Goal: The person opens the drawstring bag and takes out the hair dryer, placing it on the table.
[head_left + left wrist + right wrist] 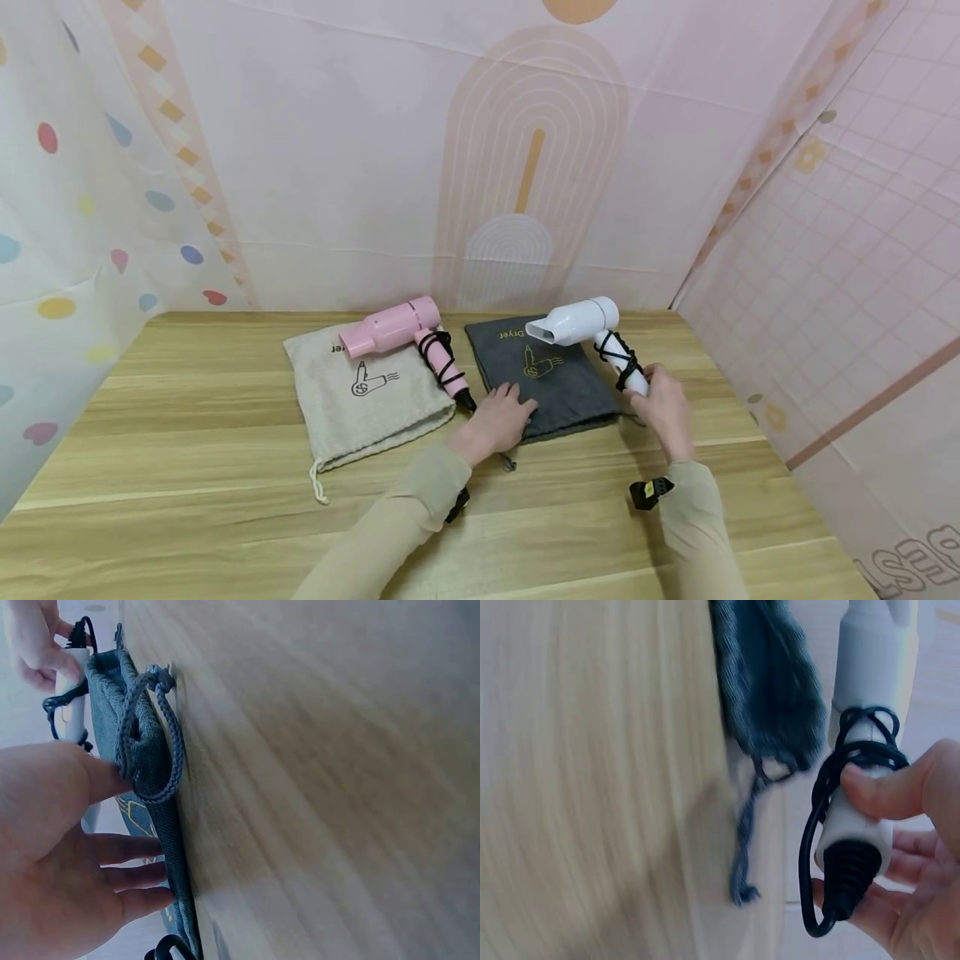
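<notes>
My right hand (666, 407) grips the handle of a white hair dryer (581, 321), its black cord wound around the handle. In the head view the dryer overlaps the right part of a dark grey drawstring pouch (551, 383), nozzle to the left. The handle with the wound black cord (860, 755) shows between thumb and fingers in the right wrist view. My left hand (501, 418) rests at the pouch's near left corner, fingers extended over the cloth. In the left wrist view its thumb lies beside the looped grey drawstring (171, 735) at the pouch mouth.
A pink hair dryer (393, 327) with a wound black cord lies on a light beige drawstring pouch (330, 400) at the left. Both pouches lie on a wooden table (187, 492). Printed cloth (337, 167) encloses the back and sides.
</notes>
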`<state>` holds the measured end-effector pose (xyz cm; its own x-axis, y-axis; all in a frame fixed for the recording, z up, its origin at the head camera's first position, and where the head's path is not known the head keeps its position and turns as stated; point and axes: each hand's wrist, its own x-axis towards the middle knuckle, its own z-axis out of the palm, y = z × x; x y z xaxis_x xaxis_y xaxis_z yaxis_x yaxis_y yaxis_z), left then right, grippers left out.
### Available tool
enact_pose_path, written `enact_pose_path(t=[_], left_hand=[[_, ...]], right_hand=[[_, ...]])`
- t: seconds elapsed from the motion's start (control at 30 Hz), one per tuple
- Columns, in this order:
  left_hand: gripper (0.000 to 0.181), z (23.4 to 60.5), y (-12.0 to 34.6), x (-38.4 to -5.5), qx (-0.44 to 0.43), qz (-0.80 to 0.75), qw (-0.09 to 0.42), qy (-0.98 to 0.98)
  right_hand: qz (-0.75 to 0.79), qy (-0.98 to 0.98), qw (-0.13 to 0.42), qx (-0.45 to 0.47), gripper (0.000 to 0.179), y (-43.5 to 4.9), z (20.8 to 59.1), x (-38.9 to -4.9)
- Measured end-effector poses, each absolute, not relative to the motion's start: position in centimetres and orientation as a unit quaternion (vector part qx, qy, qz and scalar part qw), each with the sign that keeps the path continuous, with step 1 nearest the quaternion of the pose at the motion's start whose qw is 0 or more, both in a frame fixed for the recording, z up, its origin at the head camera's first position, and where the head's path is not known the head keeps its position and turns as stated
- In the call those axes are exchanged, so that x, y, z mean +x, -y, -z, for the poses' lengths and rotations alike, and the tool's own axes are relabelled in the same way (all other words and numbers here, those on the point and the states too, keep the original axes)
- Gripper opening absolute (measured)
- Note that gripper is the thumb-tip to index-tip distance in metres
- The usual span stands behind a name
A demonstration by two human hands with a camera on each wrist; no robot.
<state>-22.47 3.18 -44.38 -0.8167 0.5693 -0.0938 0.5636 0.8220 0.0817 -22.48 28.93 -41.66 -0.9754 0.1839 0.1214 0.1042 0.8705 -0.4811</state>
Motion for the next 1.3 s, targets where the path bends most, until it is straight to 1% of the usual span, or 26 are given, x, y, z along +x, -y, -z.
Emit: enact_pose_path(t=[0.23, 0.57, 0.77, 1.07, 1.3], left_hand=[[0.037, 44.5, -3.2, -22.3, 0.299, -0.030, 0.056, -0.952], [0.038, 44.6, -3.3, -22.2, 0.291, -0.017, 0.063, -0.955], [0.037, 44.5, -3.4, -22.2, 0.286, -0.014, 0.056, -0.957], [0.037, 44.4, -3.5, -22.1, 0.287, -0.014, 0.053, -0.956], [0.037, 44.5, -3.4, -22.1, 0.289, -0.020, 0.055, -0.956]], right_hand=[[-0.232, 0.961, 0.080, -0.125, 0.040, -27.7, 42.6, -23.3], [-0.210, 0.962, 0.090, -0.148, 0.033, -26.8, 43.2, -24.1], [-0.200, 0.965, 0.083, -0.147, 0.033, -26.5, 43.3, -24.3], [-0.202, 0.965, 0.096, -0.133, 0.035, -26.5, 43.4, -24.4], [-0.207, 0.967, 0.092, -0.120, 0.042, -26.7, 43.6, -24.5]])
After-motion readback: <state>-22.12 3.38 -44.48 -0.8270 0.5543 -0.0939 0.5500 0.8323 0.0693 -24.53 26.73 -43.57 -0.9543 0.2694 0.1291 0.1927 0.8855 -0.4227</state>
